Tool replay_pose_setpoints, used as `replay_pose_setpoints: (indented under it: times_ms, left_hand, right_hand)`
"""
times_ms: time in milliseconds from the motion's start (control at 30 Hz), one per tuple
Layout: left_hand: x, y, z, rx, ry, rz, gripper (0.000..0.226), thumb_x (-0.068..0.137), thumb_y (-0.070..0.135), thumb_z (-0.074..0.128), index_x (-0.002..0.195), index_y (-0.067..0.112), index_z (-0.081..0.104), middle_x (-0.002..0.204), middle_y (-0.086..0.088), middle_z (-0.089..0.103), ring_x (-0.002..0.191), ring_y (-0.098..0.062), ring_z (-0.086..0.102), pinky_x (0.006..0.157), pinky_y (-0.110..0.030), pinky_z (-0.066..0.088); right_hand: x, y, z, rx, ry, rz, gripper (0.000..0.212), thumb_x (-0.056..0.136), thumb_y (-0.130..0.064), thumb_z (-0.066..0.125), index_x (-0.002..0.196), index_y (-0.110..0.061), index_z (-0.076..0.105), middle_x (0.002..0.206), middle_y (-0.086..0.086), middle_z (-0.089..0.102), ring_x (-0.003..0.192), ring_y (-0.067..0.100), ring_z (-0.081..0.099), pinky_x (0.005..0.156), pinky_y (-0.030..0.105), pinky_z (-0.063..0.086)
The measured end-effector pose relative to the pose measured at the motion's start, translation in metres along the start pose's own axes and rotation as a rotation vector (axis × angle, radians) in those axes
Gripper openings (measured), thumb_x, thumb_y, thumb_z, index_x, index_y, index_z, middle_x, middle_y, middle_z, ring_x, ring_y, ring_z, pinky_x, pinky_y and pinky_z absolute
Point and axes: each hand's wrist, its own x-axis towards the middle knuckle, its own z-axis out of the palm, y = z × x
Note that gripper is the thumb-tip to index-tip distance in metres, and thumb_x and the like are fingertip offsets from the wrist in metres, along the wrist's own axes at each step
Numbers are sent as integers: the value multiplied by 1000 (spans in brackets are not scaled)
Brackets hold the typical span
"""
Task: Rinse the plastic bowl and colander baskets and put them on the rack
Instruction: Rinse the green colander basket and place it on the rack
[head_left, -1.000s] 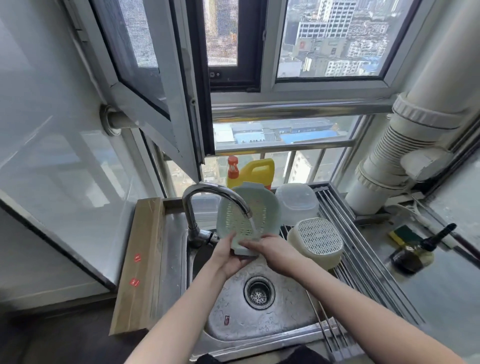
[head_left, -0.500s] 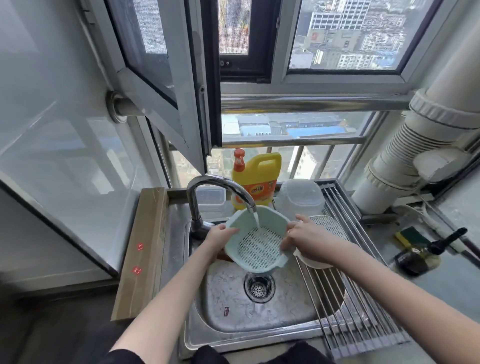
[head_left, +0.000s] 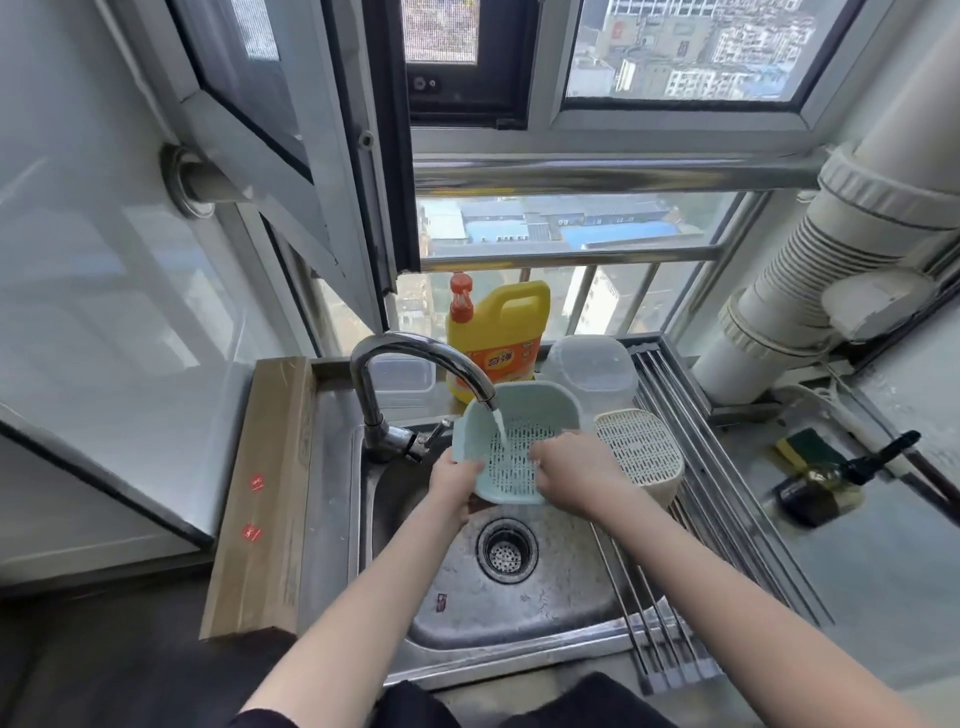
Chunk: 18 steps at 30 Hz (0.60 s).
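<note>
Step in hand: rinsing the green colander basket (head_left: 519, 441) under the faucet (head_left: 415, 364); judged mid-rinse, water stream landing on its perforated floor

Green colander basket: held over the sink (head_left: 519, 597), tilted with its open side toward the camera; directly above the drain, at 12 o'clock from it

Left hand (head_left: 454, 480): curled closed around the basket's rim at its 8 o'clock edge

Right hand (head_left: 574, 475): fingers bent over the rim at the 4 o'clock edge; fingertips reach inside onto the mesh; whether they rub or merely grip, cannot tell

Beige colander basket (head_left: 639, 452): upside down on the rack (head_left: 727, 519), at 3 o'clock from the green one; judged already done

Clear plastic bowl (head_left: 592, 369): inverted at the rack's far end, 1 o'clock from the green basket; also apparently done

Progress: judged last item of three

Next move calls for: draining the basket clear of the stream; carrying it toward 3 o'clock; inverting it on bare rack bars nearer than the beige basket, without knocking it
</note>
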Motion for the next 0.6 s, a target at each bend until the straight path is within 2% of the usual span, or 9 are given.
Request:
replay_pose_setpoints:
  times_ms: [67,133,200,233,300,367,467,533,600]
  left_hand:
    - [-7,-2,6,-4,-91,-8,38,86,-15,46,116,8,51,96,-13,62,88,-33,62,70,-47,57]
    - [-14,-1,10,6,-170,-9,39,87,-10,52,115,17,50,90,-6,62,77,-23,62,57,-36,58]
    - [-18,-1,9,0,-231,-5,30,89,4,59,114,21,52,91,-3,64,75,-18,63,56,-32,58]
    - [-18,-2,6,0,-250,-1,24,91,13,60,112,24,54,93,-2,65,77,-17,64,57,-32,58]
    - [-14,-5,-1,-2,-276,7,18,94,28,57,112,30,54,103,-2,66,87,-18,65,68,-38,59]
    - [-9,-8,-8,-18,-292,0,33,93,43,54,123,29,52,119,-3,65,100,-24,66,81,-48,55]
    - [-4,-9,-13,-52,-290,-48,60,81,63,57,128,26,50,124,-5,65,105,-28,68,81,-51,57]
    - [-4,-8,-12,-75,-264,-46,62,85,63,52,129,20,48,125,-11,64,99,-30,69,79,-53,57]
    - [-5,-9,-11,-97,-217,-48,60,88,61,49,128,16,44,125,-14,61,95,-32,70,74,-55,57]
  right_hand:
    - [15,-7,8,15,-7,48,27,92,-18,43,116,-15,54,114,10,65,105,29,61,80,38,47]
    - [31,-14,15,142,-2,97,33,93,-19,45,126,-16,47,125,11,57,108,31,58,79,40,47]
    - [43,-20,19,448,60,146,34,91,-11,46,125,-17,49,124,9,54,107,30,55,80,36,46]
    - [47,-23,19,619,83,172,32,89,-7,46,118,-17,54,116,7,57,99,28,56,75,33,44]
    - [56,-31,17,868,48,212,25,83,0,44,88,-19,59,88,3,61,78,23,54,64,29,39]
    - [62,-39,16,1021,-39,215,28,78,6,40,64,-16,51,66,4,55,65,20,49,59,27,37]
    - [69,-47,16,1239,-60,293,34,86,6,38,59,-11,49,54,6,48,54,18,46,51,23,36]
    - [75,-51,18,1320,-48,347,34,94,-4,41,62,-13,47,60,5,48,58,19,48,58,25,43]
    - [80,-53,22,1288,-33,361,27,97,-14,44,70,-13,48,78,8,55,77,24,55,78,33,50]
